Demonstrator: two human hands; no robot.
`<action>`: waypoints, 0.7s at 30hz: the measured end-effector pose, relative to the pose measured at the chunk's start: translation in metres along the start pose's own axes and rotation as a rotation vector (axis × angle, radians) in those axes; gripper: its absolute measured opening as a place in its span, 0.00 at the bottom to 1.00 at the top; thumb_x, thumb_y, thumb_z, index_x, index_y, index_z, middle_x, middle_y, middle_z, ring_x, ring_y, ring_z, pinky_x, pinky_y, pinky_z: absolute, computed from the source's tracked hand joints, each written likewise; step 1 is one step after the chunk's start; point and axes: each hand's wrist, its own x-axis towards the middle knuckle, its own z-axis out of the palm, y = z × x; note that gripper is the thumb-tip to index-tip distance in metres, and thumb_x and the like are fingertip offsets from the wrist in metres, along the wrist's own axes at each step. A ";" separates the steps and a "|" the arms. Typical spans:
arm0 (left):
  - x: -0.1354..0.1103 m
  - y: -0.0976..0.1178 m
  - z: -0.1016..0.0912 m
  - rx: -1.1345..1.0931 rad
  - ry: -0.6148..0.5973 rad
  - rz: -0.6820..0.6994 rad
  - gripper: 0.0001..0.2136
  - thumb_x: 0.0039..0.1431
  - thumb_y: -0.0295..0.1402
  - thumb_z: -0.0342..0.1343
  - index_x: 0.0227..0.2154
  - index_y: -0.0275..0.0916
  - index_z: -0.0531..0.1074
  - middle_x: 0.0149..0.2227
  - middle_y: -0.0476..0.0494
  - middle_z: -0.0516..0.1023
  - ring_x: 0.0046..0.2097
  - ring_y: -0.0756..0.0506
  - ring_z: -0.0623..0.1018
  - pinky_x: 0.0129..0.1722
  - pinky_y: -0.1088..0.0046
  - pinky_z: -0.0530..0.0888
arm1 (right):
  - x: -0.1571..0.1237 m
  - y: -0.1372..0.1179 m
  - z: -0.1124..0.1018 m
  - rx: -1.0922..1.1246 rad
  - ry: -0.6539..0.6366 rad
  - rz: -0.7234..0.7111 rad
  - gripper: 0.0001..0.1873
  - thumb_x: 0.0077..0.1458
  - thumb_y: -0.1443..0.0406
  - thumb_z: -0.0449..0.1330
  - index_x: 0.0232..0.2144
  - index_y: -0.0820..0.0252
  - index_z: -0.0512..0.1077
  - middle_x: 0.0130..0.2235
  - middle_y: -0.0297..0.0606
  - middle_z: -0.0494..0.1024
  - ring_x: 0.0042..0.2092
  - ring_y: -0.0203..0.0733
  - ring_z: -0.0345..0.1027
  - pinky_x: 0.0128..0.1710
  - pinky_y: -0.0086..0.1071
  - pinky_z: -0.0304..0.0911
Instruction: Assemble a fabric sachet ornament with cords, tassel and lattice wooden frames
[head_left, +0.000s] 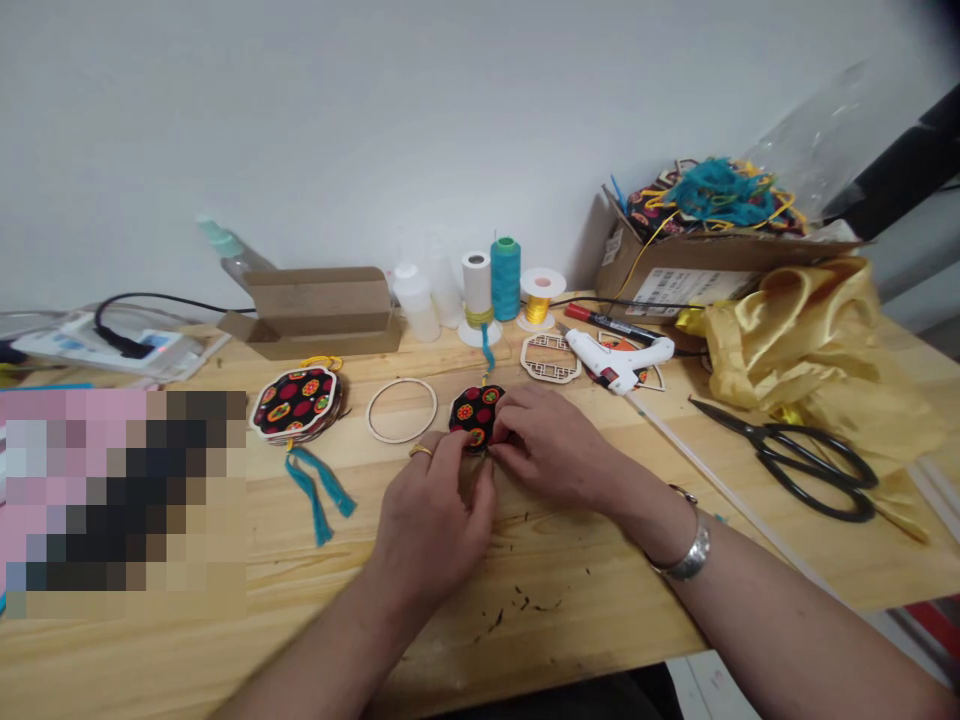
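Observation:
A small black fabric disc with red, orange and green motifs lies on the table in front of me. My left hand pinches its near edge with thumb and fingers. At its right and lower edge, the fingers of my right hand are closed on it and hide part of it. A teal tassel extends from its far side. Left of the disc lies a thin wooden ring. Further left is a stack of wood-rimmed patterned pieces with another teal tassel.
A white glue gun with a long glue stick, a wooden lattice frame and black scissors lie to the right. Behind stand thread spools, bottles and an open carton. Gold cloth drapes before a full box.

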 end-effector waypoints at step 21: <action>0.008 0.004 0.002 0.023 -0.161 -0.101 0.08 0.58 0.31 0.48 0.34 0.42 0.72 0.35 0.48 0.76 0.36 0.45 0.75 0.33 0.71 0.66 | -0.002 -0.003 -0.008 0.038 -0.020 0.009 0.04 0.52 0.66 0.56 0.28 0.62 0.69 0.33 0.38 0.70 0.38 0.39 0.59 0.39 0.34 0.54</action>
